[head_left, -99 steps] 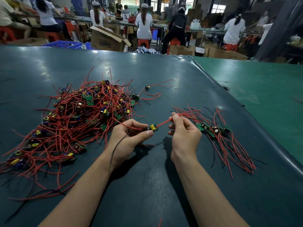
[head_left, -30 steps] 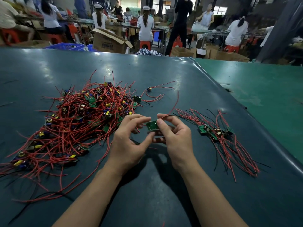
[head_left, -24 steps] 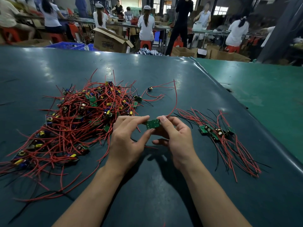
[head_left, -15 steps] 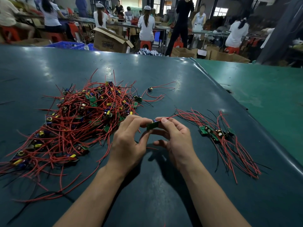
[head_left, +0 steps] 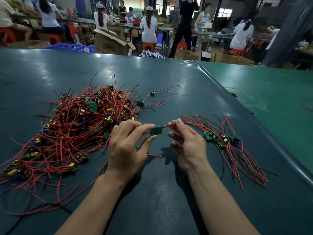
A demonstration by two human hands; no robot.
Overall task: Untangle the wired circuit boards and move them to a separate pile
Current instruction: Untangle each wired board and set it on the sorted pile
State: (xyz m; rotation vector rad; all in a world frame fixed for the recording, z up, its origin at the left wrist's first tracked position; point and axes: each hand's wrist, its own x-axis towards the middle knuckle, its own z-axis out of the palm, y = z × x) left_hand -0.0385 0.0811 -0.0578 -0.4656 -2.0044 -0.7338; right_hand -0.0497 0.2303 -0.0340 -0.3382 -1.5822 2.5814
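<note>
Green and small, one circuit board (head_left: 156,131) sits pinched between the index finger and thumb of the left hand (head_left: 126,150), held clear of the dark table mat (head_left: 169,78). Only the head view is given, so everything below comes from it. The other fingers of that hand are loosely curved and hold nothing I can make out.

Just right of the board, the right hand (head_left: 188,146) pinches the board's red lead (head_left: 166,125) between thumb and forefinger close to where it leaves the board; its remaining fingers curl loosely underneath. The lead runs on past the fingertips toward the sorted pile (head_left: 223,139), which lies to the right of the board, well apart from it, its boards in a short row with the wires fanned out to either side.

To the left of the board, touching the back of the left hand's fingers, is the tangled heap (head_left: 76,126) of red and black wires, with many boards buried in it.

Judging the risks: a second lead seems to trail from the board back under the left hand, and I cannot tell whether it is free of the heap. If it is snagged, carrying the board rightward would drag neighbours along or strain the solder joint. Pulling by the wire rather than the board invites the same damage. Laying it carelessly could also cross its leads over the sorted pile's fanned wires and knot them again.
</note>
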